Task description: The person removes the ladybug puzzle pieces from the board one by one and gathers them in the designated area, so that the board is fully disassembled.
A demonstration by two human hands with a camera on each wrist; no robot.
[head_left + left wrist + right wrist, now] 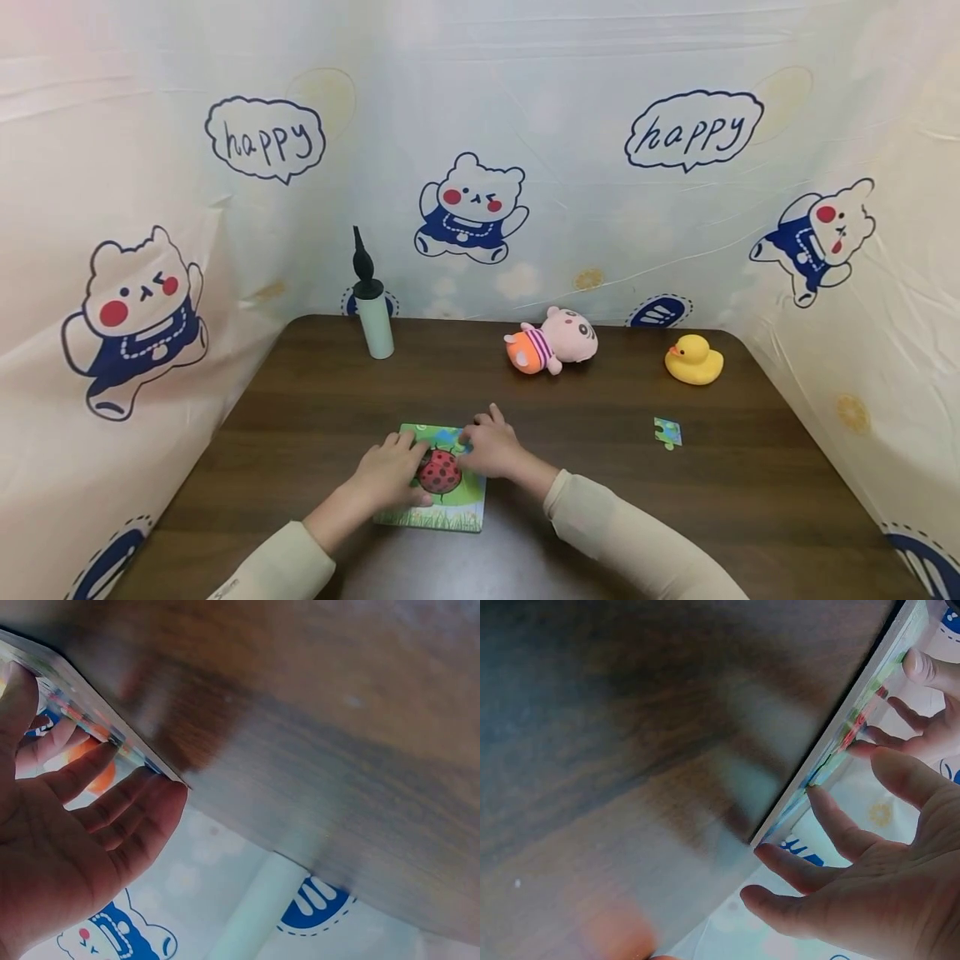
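Observation:
A square ladybug jigsaw puzzle point(461, 512) lies flat on the dark wooden table. On its left side rests my left hand point(386, 477), with fingertips touching its surface and far left edge in the left wrist view. My right hand point(492, 446) comes over the upper right corner, and its fingertips point(819, 796) touch the puzzle's top and edge in the right wrist view. Both hands have loosely bent fingers, and neither is gripping anything. A loose blue-and-green puzzle piece point(667, 432) lies apart, well to the right.
Along the back of the table point(300, 400) stand a pale green hand pump point(375, 325) with a black nozzle, a pink plush toy point(555, 340) on its side, and a yellow rubber duck point(694, 361). A printed cloth point(570, 208) hangs behind and on both sides.

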